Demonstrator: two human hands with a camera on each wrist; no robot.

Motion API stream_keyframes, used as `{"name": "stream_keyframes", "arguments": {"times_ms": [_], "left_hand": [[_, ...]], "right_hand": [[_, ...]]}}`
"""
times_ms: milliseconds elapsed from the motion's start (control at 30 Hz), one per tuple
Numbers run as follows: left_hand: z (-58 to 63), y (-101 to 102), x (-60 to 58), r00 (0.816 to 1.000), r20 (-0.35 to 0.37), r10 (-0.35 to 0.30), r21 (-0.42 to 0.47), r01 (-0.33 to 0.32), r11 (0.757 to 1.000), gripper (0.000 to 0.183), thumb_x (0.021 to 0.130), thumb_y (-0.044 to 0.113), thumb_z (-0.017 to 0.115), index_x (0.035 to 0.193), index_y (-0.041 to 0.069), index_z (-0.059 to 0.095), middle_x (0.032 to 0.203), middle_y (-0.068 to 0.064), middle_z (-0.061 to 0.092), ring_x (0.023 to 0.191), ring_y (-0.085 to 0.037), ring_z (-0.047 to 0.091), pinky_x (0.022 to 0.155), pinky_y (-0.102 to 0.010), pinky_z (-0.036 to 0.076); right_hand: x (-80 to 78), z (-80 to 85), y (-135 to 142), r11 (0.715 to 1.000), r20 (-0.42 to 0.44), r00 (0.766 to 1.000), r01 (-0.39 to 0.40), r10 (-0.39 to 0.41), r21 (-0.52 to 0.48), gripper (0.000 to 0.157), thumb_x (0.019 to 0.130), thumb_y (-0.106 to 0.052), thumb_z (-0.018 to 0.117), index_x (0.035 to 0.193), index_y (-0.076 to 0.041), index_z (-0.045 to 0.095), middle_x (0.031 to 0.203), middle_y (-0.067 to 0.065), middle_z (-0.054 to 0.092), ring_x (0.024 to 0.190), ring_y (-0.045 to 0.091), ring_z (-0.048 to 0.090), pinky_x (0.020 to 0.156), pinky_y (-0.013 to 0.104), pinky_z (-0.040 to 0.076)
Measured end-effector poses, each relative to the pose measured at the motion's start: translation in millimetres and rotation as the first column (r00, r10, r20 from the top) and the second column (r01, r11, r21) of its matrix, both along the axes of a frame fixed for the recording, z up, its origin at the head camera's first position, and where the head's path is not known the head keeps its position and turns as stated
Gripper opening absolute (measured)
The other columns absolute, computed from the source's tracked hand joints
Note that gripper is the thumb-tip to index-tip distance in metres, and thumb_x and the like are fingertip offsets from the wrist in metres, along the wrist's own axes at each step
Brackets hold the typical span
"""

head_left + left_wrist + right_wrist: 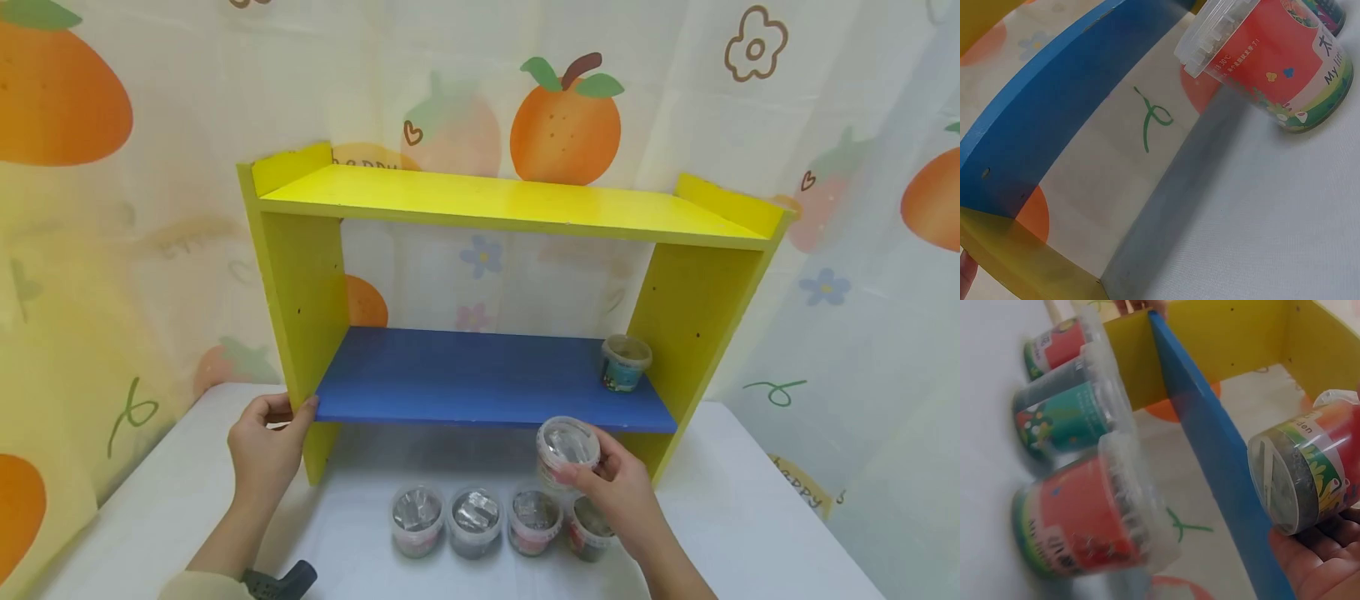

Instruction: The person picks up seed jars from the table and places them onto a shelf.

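Observation:
A small clear plastic tub is in my right hand, pinched between thumb and fingers just in front of the blue board's front edge. Seen from the right wrist, this tub has a red label and greyish contents at its base. My left hand grips the left side of the yellow-and-blue shelf, thumb at the board's corner. Another tub with a teal label stands at the right end of the blue board. Below, several similar tubs stand in a row on the white table.
The shelf's yellow top board spans above the blue one, between yellow side panels. A fruit-patterned curtain hangs behind. The white tablecloth lies under everything. A black strap shows on the left wrist.

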State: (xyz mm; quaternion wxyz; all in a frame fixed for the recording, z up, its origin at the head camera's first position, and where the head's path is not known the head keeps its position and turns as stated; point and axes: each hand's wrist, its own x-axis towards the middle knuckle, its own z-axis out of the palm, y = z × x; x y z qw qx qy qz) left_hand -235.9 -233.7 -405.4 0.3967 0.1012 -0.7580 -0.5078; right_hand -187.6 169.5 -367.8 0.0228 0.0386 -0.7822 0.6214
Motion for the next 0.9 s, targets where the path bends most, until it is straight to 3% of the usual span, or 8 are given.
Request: {"name": "stream_keyframes", "arguments": {"times_ms": [333,900], "left_hand": [[-4.8,-1.9,-3.0,0.999,-0.036,0.013,0.004,-0.013,1.000,0.024,0.076,0.023,0.078,0.083,0.005,0.065,0.071,0.015,0.060,0.065,0.000,0.056,0.051,-0.011,0.047],[-5.6,-1.0,-2.9,0.999,-0.018,0.039,-0.030,-0.039,0.999,0.026,0.077,0.026,0.078,0.085,0.005,0.066,0.071,0.014,0.059,0.067,0.001,0.054,0.050,-0.011,0.044]], "right_hand": [[-24.3,15.7,-17.9,0.998,-0.093,0.994,-0.051,0.055,0.046,0.055,0.081,-0.038,0.072,0.130,-0.029,0.049,0.124,-0.002,0.058,0.110,0.017,0.059,0.090,0.030,0.051],[-57.3,31.3,-43.6,0.982,-0.113,0.992,-0.041,0.063,0.187,0.064,0.075,-0.056,0.070,0.126,-0.022,0.052,0.120,-0.002,0.061,0.110,0.015,0.059,0.091,0.037,0.051]]}}
